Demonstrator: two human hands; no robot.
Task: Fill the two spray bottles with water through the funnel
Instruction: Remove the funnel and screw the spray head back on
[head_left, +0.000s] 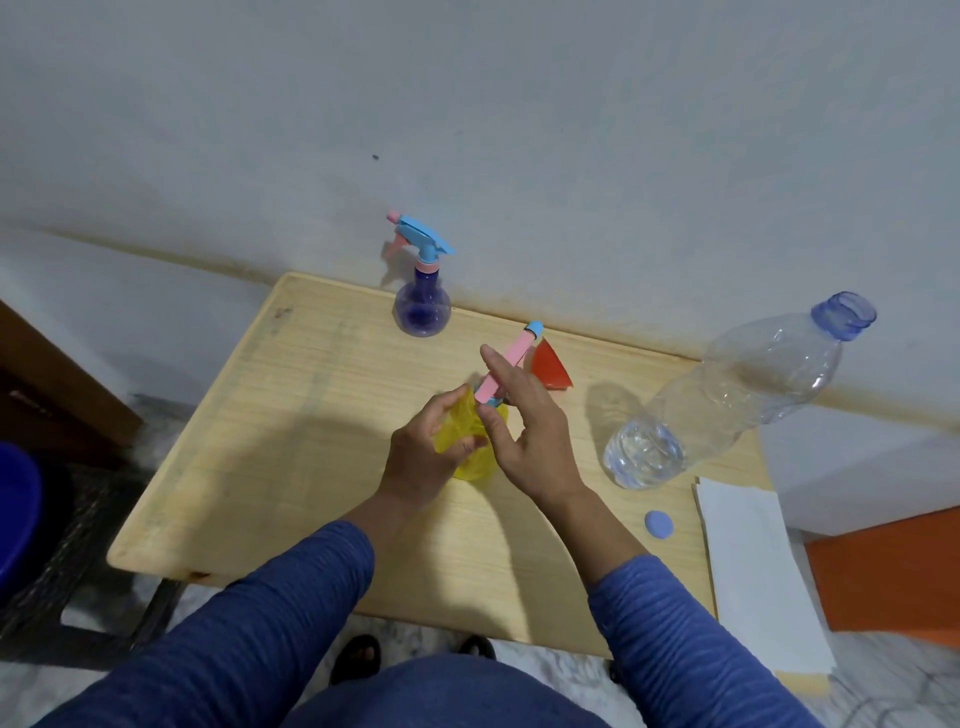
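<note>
1. The yellow spray bottle (475, 441) stands near the middle of the table (270, 415), and its body is clasped by the left hand (423, 457), fingers wrapped around its near-left side.
2. The right hand (524, 436) is laid against the collar under the pink-and-blue spray head (506, 364); thumb and lower fingers pinch there while the forefinger is stretched out along the head. Whether the head is being screwed on or off cannot be told, nor whether this bottle holds water.
3. The body is best held firmly but not squeezed, since thin plastic would likely buckle and, if filled, spill.
4. The turning is best done at the collar, not by levering the long head, so the thread is kept straight and the dip tube unbent.
5. The bottle should be kept upright and pressed onto the table throughout.
6. The red funnel (550, 369) lies on its side just beyond the hands, towards the far edge; it should not be knocked.
7. The blue spray bottle (421, 306), head fitted, stands at the far edge.
8. The clear water bottle (727, 400), uncapped and holding only a little water, stands near the right edge, its blue cap (658, 524) lying nearer the front.
</note>
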